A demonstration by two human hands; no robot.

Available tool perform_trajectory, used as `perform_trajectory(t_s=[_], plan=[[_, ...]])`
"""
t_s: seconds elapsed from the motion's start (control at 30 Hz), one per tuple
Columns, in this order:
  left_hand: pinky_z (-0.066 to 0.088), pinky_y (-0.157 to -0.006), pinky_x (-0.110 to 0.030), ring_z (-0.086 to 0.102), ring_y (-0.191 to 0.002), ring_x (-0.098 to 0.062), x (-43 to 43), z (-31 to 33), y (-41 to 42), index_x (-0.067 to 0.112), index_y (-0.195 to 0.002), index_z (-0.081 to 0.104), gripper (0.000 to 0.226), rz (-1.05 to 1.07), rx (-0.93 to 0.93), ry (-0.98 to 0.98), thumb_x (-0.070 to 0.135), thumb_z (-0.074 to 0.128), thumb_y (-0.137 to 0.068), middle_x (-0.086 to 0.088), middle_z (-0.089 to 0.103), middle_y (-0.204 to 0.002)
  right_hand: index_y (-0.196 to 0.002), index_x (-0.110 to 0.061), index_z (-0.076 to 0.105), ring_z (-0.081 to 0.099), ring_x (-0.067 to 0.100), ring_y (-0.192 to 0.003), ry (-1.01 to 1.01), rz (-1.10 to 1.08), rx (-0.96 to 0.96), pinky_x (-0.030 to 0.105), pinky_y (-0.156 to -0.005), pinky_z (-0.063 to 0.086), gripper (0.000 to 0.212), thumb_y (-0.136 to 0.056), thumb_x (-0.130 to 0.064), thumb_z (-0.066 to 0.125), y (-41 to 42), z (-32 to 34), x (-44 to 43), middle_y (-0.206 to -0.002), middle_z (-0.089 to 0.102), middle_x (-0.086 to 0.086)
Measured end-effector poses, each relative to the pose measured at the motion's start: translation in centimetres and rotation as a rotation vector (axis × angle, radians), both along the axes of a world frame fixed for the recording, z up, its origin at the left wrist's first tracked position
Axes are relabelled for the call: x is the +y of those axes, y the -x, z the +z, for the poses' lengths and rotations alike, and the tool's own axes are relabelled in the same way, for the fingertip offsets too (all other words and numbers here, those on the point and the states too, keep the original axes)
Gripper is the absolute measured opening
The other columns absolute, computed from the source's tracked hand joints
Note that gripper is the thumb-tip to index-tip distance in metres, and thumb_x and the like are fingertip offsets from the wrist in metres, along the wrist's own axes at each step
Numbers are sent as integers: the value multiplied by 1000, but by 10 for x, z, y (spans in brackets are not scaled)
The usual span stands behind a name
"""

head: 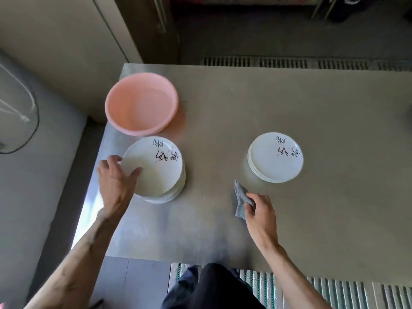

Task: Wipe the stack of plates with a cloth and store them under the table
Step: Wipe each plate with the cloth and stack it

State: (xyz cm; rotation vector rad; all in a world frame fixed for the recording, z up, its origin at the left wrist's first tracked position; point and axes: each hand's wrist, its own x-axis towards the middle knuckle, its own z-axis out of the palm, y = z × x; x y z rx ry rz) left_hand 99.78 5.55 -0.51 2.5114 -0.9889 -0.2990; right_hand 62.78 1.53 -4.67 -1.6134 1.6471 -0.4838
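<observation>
Here, at the far left corner of the surface [245, 103], sits a pink basin [142, 103]. Just nearer than it, close to the left edge, is the left stack [171, 195] of white plates. The left hand [116, 177] holds the top plate [158, 172] by its left rim, thumb laid on the upper face and fingers curled round the edge. Further right, toward the near edge, the right hand [260, 212] pinches a grey cloth [240, 200], bunched and hanging from its fingertips just above the metal. Beyond it, well apart from the first pile, stands the right stack [276, 157], untouched.

The step in hand looks like taking one plate off for wiping; which pile is already wiped cannot be told.

The chief risk lies on the left. The grip is one-handed and at the rim only, so a smooth plate could slip as it tilts. The left stack also stands near the left edge, and its plates sit slightly askew. A sideways drag rather than a clean lift could nudge them toward the drop. Both hands would need to meet before wiping pressure is applied.
</observation>
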Motion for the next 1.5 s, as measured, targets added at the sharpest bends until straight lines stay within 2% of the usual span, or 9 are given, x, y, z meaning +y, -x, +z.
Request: perform_trajectory(t_s=[0.1,0.23,0.4,0.67,0.83,1.03,1.17,1.3,1.5], plan=[[47,-81,-43,51,-104,-31,5,-8,-13,8,-126,50,61,72,216,31,34,84,-84,-11,46,-119,-110,-19,69,50,9,-93,9,20,7,28,-83,44,27,-92,-1,59,-6,2,5,-99,60,0],[44,-70,-36,58,-92,-29,2,-14,-24,10,-119,58,57,158,322,81,37,89,-79,-13,61,-108,-110,-20,69,53,11,-93,23,15,26,20,-80,38,28,-92,0,60,-9,3,12,-99,58,-2],[52,-64,-38,63,-80,-29,4,-13,-28,18,-99,59,43,188,342,148,34,91,-75,-3,63,-83,-112,-19,69,53,11,-92,27,13,43,18,-79,36,28,-92,-1,61,-10,4,18,-100,58,-2],[47,-68,-39,58,-86,-28,-1,-5,-19,14,-96,57,46,190,231,84,36,91,-74,-8,62,-98,-113,-19,69,55,10,-90,23,-4,45,17,-78,36,26,-94,-3,61,-11,7,29,-102,57,-1],[56,-75,-47,60,-88,-29,-3,-3,-20,12,-100,58,50,249,266,39,37,92,-73,-8,63,-99,-113,-18,69,55,11,-92,22,-16,50,19,-80,37,28,-93,-2,61,-10,10,32,-102,58,0],[55,-74,-40,63,-83,-29,-4,0,-29,7,-92,65,45,296,394,38,37,93,-73,-8,68,-92,-113,-18,69,53,9,-91,18,-12,52,18,-79,36,27,-94,-3,60,-7,13,31,-103,58,0],[60,-66,-40,65,-63,-27,-2,12,-26,12,-82,64,36,304,410,68,33,92,-75,-10,70,-83,-113,-19,69,55,13,-91,21,-19,53,18,-77,35,27,-94,-2,60,-5,14,29,-102,57,1],[51,-55,-27,64,-56,-22,-1,25,-16,8,-91,70,30,308,510,157,22,92,-75,-10,72,-84,-111,-19,69,52,9,-88,36,-24,38,17,-76,34,26,-94,-2,59,-2,18,25,-101,56,0],[51,-50,-23,65,-56,-14,-11,30,43,12,-86,71,25,95,657,229,19,91,-75,3,73,-68,-112,-20,68,55,13,-87,130,-114,3,21,-76,37,26,-94,-4,60,15,36,5,-100,55,0]])
